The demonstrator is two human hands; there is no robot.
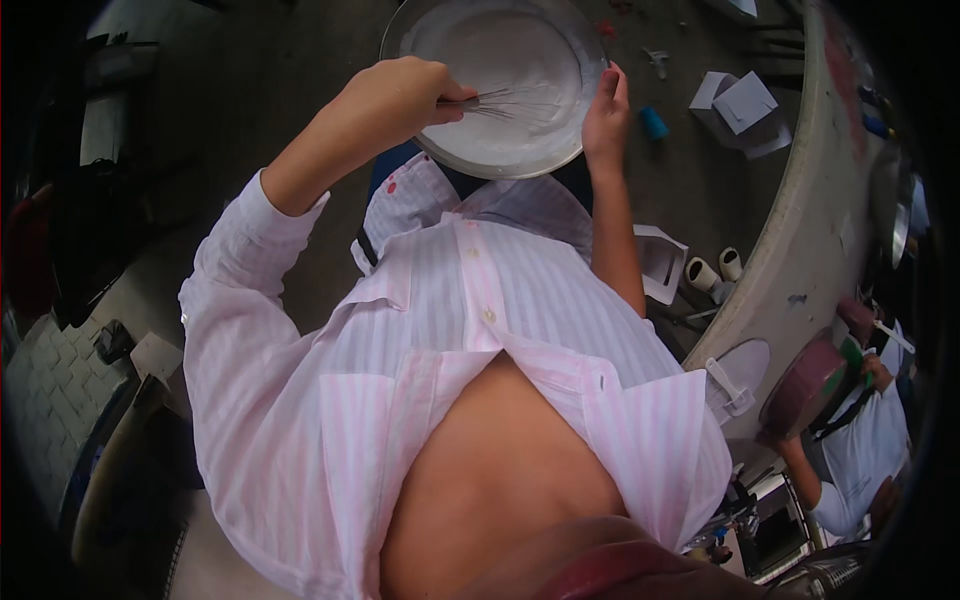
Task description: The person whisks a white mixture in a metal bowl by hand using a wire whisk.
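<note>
First, at the far left, a patch of pale grey paving [60, 375] shows beside dark, hard-to-read shapes. Next comes the left hand [415, 92], reaching out of a white-and-pink striped sleeve [245, 260]; it is closed, knuckles up, around the handle end of a thin metal wire whisk [505, 103]. The whisk's wires splay toward the right, their tips down in a smooth, glossy white mixture [510, 45].

That mixture spreads across the inside of a wide, round, silvery metal bowl [540, 168], streaked around the whisk and smeared thinner up the wall. The bowl sits over the lap, between the two hands: its left side lies just beyond the left hand, which hangs over the rim, while its right edge meets the right hand [607, 125]. That hand grips the rim, thumb on the near side, its other fingers partly hidden.

Farther right, a small bright-blue cylinder [654, 123] lies on the dark floor near the right hand, then an open white cardboard box [750, 105]. Beyond them curves a pale table [835, 180], and at the lower right stands another person in a light shirt [870, 440].
</note>
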